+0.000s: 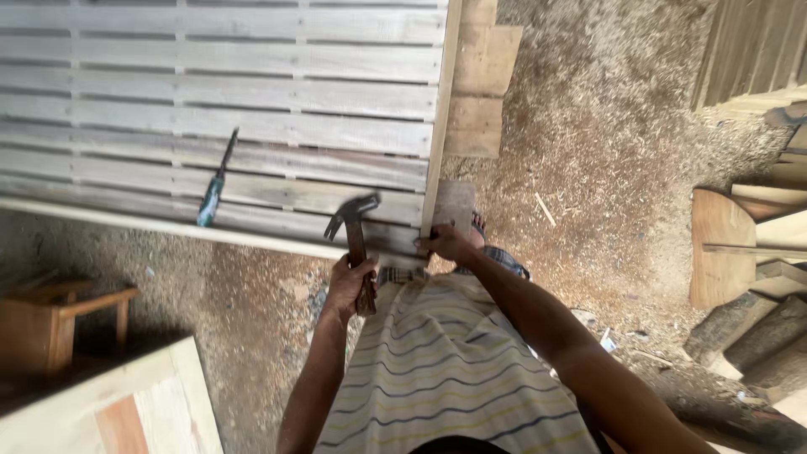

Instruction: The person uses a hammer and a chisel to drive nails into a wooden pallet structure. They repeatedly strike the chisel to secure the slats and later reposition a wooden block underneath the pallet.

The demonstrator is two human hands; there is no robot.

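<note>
A claw hammer (356, 231) with a wooden handle is gripped in my left hand (349, 284), its head raised over the near edge of a grey slatted wooden panel (252, 92) lying on the ground. My right hand (447, 244) grips the panel's near right corner, where a pale edge strip (439, 126) runs along its right side. On the slats to the left of the hammer lies a slim tool with a teal handle (214, 187). My striped shirt (445, 370) fills the lower middle of the view.
Sawdust covers the ground (605, 143). A small wooden stool (59, 324) stands at the left, with a pale board (126, 403) below it. Short planks (479, 84) lie beside the panel's right edge. Stacked timber and offcuts (748, 252) crowd the right side.
</note>
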